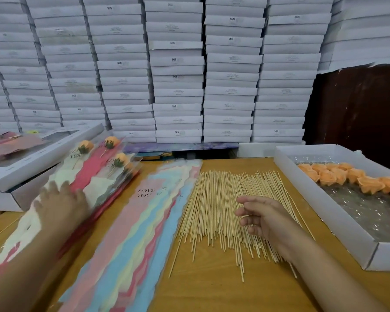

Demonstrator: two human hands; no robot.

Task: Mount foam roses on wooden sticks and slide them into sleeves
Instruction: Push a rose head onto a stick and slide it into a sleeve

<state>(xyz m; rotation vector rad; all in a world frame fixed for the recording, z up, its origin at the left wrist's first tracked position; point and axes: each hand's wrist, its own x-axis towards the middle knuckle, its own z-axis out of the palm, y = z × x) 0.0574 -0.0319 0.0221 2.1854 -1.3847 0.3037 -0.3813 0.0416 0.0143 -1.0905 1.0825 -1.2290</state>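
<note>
A spread of thin wooden sticks [216, 208] lies on the wooden table at centre. Just above them hovers my right hand [260, 216], fingers loosely curled, holding nothing. Left of the sticks lies a fan of pastel "LOVE YOU" sleeves [142, 221]. Further left is a pile of finished sleeved roses [95, 174], orange heads pointing away. My left hand [59, 202], blurred, rests flat on that pile. Loose orange foam roses [351, 177] sit in a white box [338, 219] at the right.
Stacks of white flat boxes [178, 70] wall off the back of the table. An open white box [29, 163] with more wrapped items stands at the far left. Bare tabletop [212, 289] shows in front of the sticks.
</note>
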